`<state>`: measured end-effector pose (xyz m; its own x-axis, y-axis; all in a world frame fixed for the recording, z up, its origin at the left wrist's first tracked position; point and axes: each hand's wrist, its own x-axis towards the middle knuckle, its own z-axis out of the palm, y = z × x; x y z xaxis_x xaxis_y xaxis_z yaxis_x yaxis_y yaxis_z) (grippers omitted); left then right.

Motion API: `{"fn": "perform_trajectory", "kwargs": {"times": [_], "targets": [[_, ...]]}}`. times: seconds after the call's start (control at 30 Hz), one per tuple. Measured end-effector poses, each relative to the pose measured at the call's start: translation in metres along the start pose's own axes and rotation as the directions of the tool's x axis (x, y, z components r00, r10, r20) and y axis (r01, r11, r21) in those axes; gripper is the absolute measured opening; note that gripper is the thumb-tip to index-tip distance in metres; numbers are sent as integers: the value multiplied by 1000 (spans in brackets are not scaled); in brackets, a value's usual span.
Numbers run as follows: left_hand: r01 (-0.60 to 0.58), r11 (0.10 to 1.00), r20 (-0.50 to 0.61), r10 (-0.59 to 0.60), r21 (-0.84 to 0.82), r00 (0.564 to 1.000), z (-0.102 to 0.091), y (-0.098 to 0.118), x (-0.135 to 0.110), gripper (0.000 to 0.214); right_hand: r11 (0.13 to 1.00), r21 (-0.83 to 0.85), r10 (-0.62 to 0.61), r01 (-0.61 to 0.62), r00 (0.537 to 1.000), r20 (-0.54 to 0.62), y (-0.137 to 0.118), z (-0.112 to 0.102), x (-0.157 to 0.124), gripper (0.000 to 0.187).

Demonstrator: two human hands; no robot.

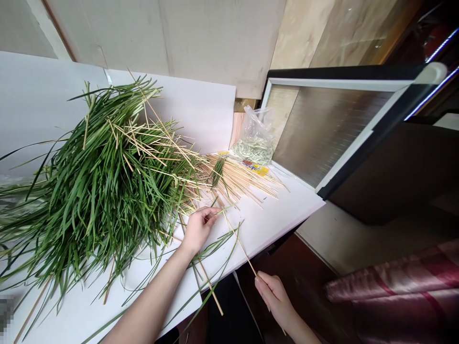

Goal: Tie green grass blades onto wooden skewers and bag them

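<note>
My left hand [199, 229] is over the white table, its thumb and fingers pinched on a green chive leaf [226, 208]. That leaf lies against the upper tip of a thin bamboo skewer [239, 242]. Below the table's front edge, my right hand [274, 295] is closed round the lower part of this skewer, which slants up to the left. Loose chive leaves [218, 244] lie under and beside my left hand. Another bamboo skewer [211, 285] pokes out past the table edge. To the left rises a big heap of chives [103, 191] with bare skewers strewn on top.
Many bamboo skewers [247, 184] are spread behind my left hand, with a small chive bundle [217, 172] on them. A clear plastic bag [255, 138] of pale green pieces stands at the back. A framed translucent panel [333, 129] leans on the right, beyond the white table [287, 203].
</note>
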<state>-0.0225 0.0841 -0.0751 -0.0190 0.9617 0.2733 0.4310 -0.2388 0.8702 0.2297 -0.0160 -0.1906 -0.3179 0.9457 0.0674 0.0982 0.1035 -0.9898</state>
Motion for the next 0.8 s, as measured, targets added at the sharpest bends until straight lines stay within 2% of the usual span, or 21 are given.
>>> {"fn": "perform_trajectory", "kwargs": {"times": [0.13,0.23,0.33,0.4,0.63,0.8], "targets": [[-72,997,117,70,7,991,11,6,-7,17,1000,24,12,-11,1000,-8,-2,0,3,54],[-16,1000,39,16,-3,999,13,7,-7,17,999,34,11,-10,1000,-12,-2,-1,3,55],[55,997,-66,-58,-53,996,6,2,-2,23,999,39,5,-5,1000,-9,-2,-2,2,55],[89,992,-94,-97,-84,991,0,-2,2,29,999,43,5,-5,1000,-3,-1,-2,2,55],[105,978,-46,-115,-179,992,2,-7,3,36,999,45,10,-11,1000,17,-3,-2,2,56],[93,979,-37,-102,-181,994,3,-6,2,35,999,41,15,-16,1000,15,-3,-2,2,56]]}}
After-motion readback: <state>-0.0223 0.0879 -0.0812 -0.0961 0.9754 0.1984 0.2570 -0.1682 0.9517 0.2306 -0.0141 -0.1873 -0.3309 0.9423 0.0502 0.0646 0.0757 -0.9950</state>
